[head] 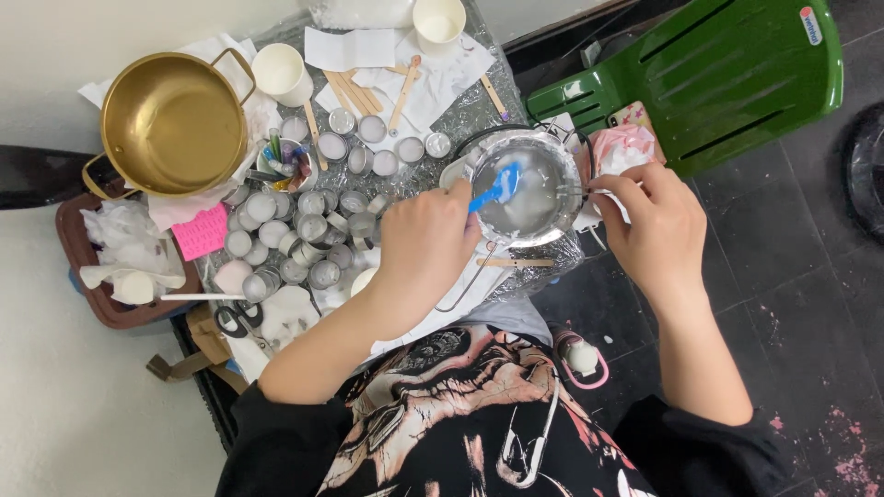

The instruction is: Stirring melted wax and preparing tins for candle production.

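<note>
left hand [425,241], tins [295,235], brass pot [173,122]

**Lighting is soft and even, picture mostly sharp**

Pretty bright scene overall, with soft daylight-ish light and no hard shadows anywhere. The pale wall on the left is nearly washed out. Strongest glare sits on the brass pot [173,124], which has a warm sheen inside, and on the shiny metal bowl [532,187], whose rim throws white highlights. The crinkled foil [470,110] under it sparkles too. The dark floor [792,276] on the right stays dim and flat. Focus holds well in the middle; the near shirt looks slightly soft, and the far corners bend a little from the wide lens.
</note>
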